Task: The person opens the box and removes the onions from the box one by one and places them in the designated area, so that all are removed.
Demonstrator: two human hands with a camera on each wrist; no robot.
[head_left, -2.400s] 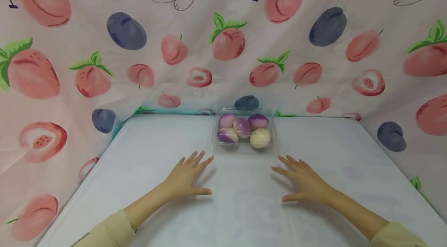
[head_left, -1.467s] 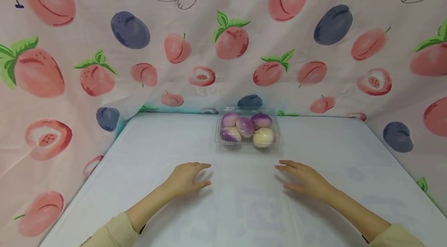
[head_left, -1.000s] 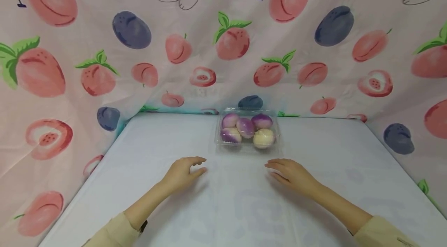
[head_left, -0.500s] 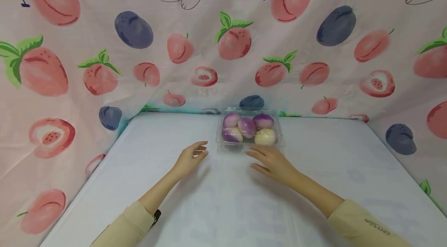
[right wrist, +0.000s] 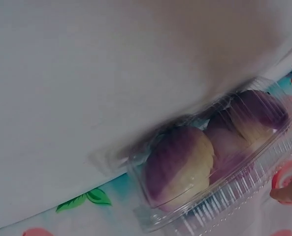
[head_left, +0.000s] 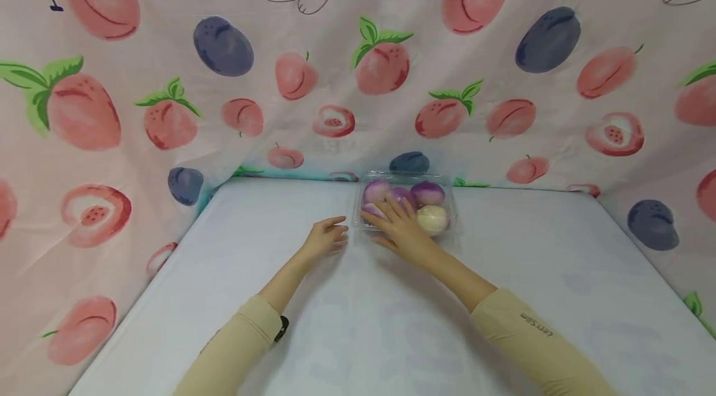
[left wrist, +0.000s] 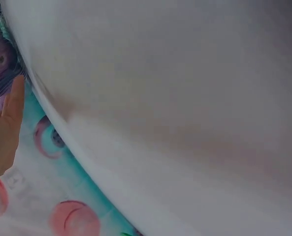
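Observation:
A clear plastic clamshell box [head_left: 452, 204] sits at the far side of the white table, lid down, holding several purple-and-white turnips [head_left: 432, 220]. My right hand [head_left: 407, 235] reaches over its front left part with fingers spread, hiding some of the turnips; whether it touches the lid, I cannot tell. Just left of the box is my left hand [head_left: 325, 238], fingers loosely bent towards it and holding nothing. The right wrist view shows the ribbed box [right wrist: 219, 204] and turnips [right wrist: 178, 167] close up. At the left edge of the left wrist view, a hand [left wrist: 5, 132] appears beside a turnip [left wrist: 0, 61].
White cloth covers the table [head_left: 268, 209]. A fruit-printed curtain [head_left: 335, 66] hangs right behind the box and along both sides. A black band [head_left: 281, 329] shows at the left sleeve's cuff.
Both hands first stood apart, fingers spread, in front of the box. The right hand has moved forward and left over the box; the left hand has moved forward to its left side.

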